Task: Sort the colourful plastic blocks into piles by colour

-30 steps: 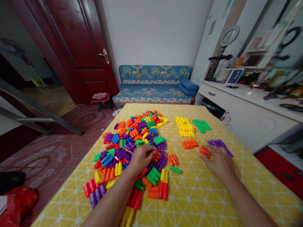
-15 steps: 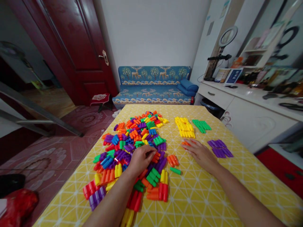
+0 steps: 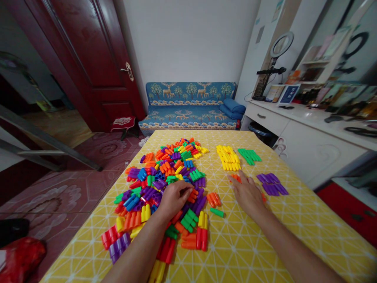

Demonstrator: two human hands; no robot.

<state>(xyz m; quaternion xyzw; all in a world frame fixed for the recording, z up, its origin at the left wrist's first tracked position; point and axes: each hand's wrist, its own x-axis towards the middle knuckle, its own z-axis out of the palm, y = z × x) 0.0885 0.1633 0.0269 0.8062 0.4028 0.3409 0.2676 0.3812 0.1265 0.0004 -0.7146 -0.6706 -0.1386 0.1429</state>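
My left hand (image 3: 174, 198) rests on a heap of colourful plastic tube-like building blocks (image 3: 159, 184). Its fingers are curled together beside an orange block (image 3: 193, 195), and what they hold, if anything, is hidden. My right hand (image 3: 249, 194) lies palm down with its fingers apart over orange blocks (image 3: 235, 178), which are partly covered by the fingers. More orange (image 3: 263, 197) shows at that hand's right side. Between my hands lie another orange block (image 3: 213, 199) and a single green piece (image 3: 217, 212).
Yellow blocks (image 3: 228, 158), green blocks (image 3: 249, 156) and purple blocks (image 3: 272, 184) lie in separate groups on the yellow patterned tablecloth (image 3: 235, 243). Beyond the table is a blue sofa (image 3: 185, 114); a white dresser (image 3: 306, 133) stands at the right.
My right hand has shifted slightly right and its fingers have moved, uncovering more of the orange blocks. My left hand stays at the heap. The view has shifted slightly.
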